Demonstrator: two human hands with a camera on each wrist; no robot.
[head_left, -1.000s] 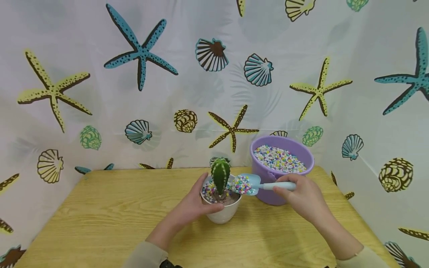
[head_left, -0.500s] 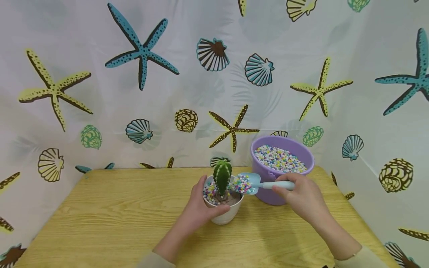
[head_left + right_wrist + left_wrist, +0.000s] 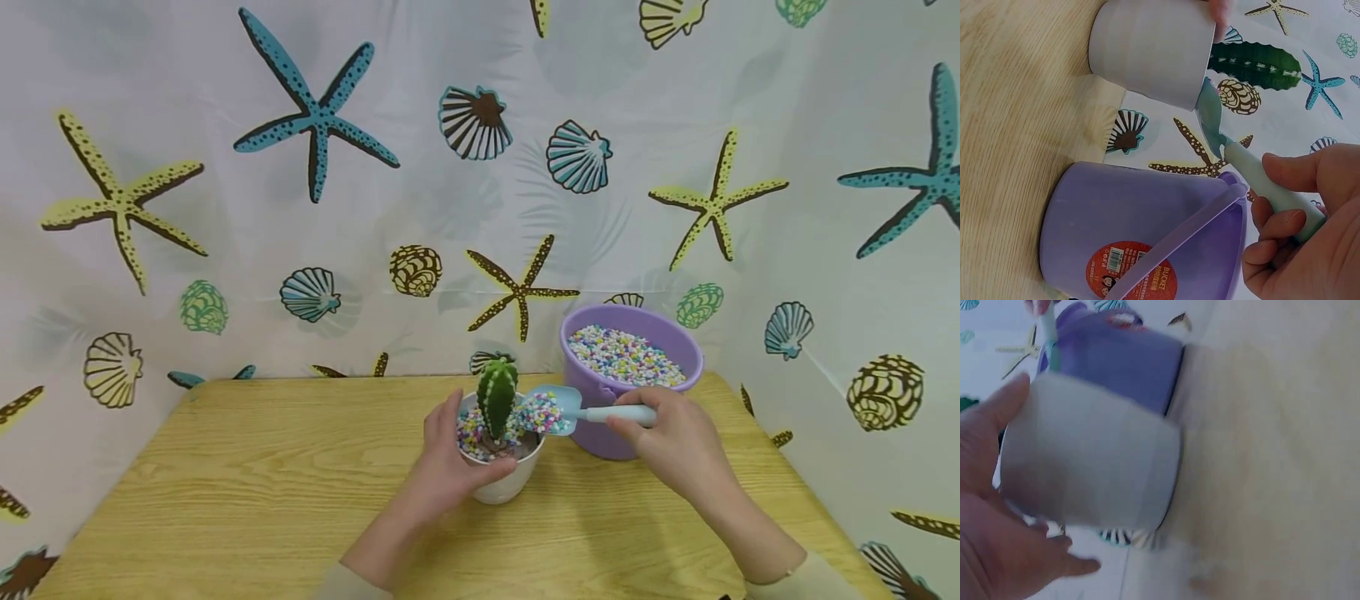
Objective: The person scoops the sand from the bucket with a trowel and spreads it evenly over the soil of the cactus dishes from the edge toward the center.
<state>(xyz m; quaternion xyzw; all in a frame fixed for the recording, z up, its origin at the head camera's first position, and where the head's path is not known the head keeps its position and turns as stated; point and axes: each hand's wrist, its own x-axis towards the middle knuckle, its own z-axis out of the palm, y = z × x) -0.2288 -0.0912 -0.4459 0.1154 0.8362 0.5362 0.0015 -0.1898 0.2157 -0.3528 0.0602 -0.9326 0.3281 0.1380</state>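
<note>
Right grip [image 3: 678, 437] closed round trowel [image 3: 592, 414] handle, right of frame centre. I'd judge it light, stiff; handle best, level: beads [image 3: 542, 412] may roll. Left grip [image 3: 453, 468] holding white pot [image 3: 510, 483], lower centre; probably slick.

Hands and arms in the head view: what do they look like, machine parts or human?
Human. The left hand and right hand are bare, without gloves. The left sleeve and right sleeve are plain pale beige, ending well short of the hands. A dark bit near the right sleeve is too small to identify.
</note>
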